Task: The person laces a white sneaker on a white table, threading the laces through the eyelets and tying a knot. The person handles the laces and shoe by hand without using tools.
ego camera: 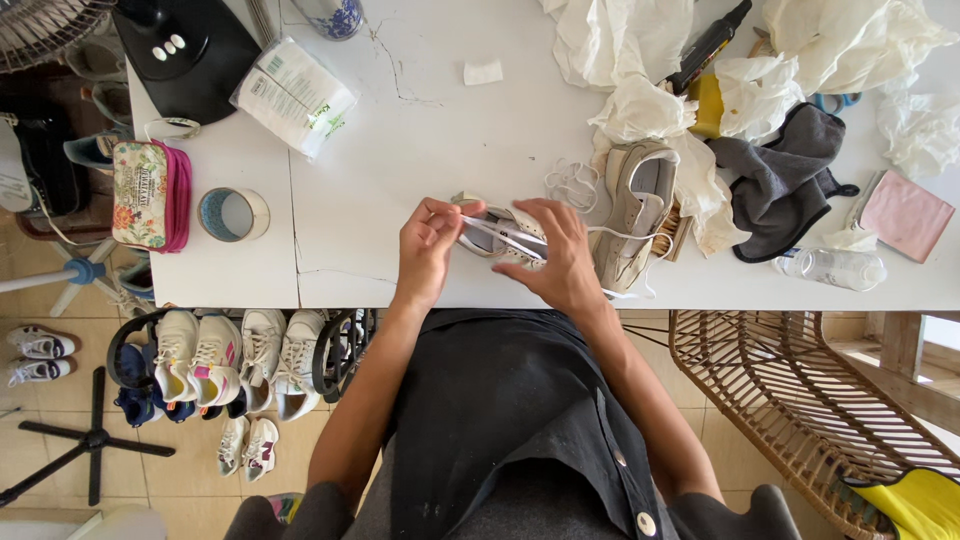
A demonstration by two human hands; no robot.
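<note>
Far to the left of the fingers, near the edge of the white cracked counter (420, 130), lie a floral fabric pouch with a pink zip edge (151, 194) and a roll of pale tape (233, 214), with a plastic-wrapped pack of white wipes (295, 96) beyond them. Nearer the middle, the left hand (427, 250) has its fingers (437, 215) pinched together on a flat white shoelace (500, 232), which runs taut across a small white sneaker (495, 240) lying on the counter at its near edge. Just beside it, the right hand (560, 255) rests on the same sneaker, its fingers spread and pressing down on the shoe and the lace. Touching the right hand's far side stands a second beige sneaker (635, 210), toe pointing away, with a loose coil of lace (572, 183) beside it. Further right lie crumpled white tissue paper (640, 105), a dark grey cloth (785, 180) and a clear plastic bottle (830, 268).
</note>
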